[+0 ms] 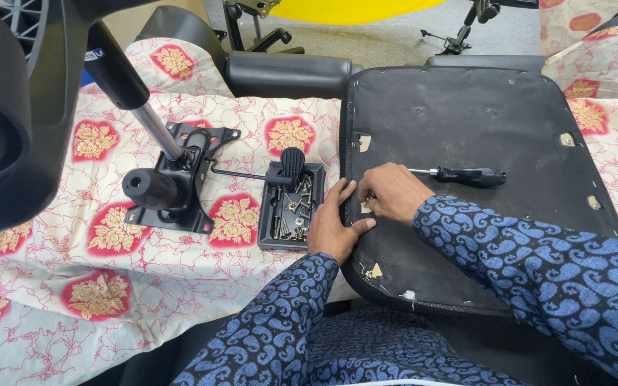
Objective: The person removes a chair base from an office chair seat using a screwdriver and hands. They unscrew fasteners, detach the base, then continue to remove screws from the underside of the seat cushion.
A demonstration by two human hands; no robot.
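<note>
An upturned black chair seat (481, 129) lies on a flowered cloth. My left hand (334, 225) rests flat on its left edge, fingers together, holding nothing I can see. My right hand (391, 191) sits just beside it on the seat's underside, fingers curled down at a mounting spot near the edge; whether they pinch a small part is hidden. A black-handled screwdriver (466, 175) lies loose on the seat just right of my right hand. A small black tray (270, 232) holding several screws stands left of my left hand.
A black chair tilt mechanism (169, 182) with a gas cylinder (126, 82) and lever lies on the cloth (51, 271) to the left. A chair back (8, 107) looms at the far left. Black armrest pads (287, 71) and chair bases sit beyond.
</note>
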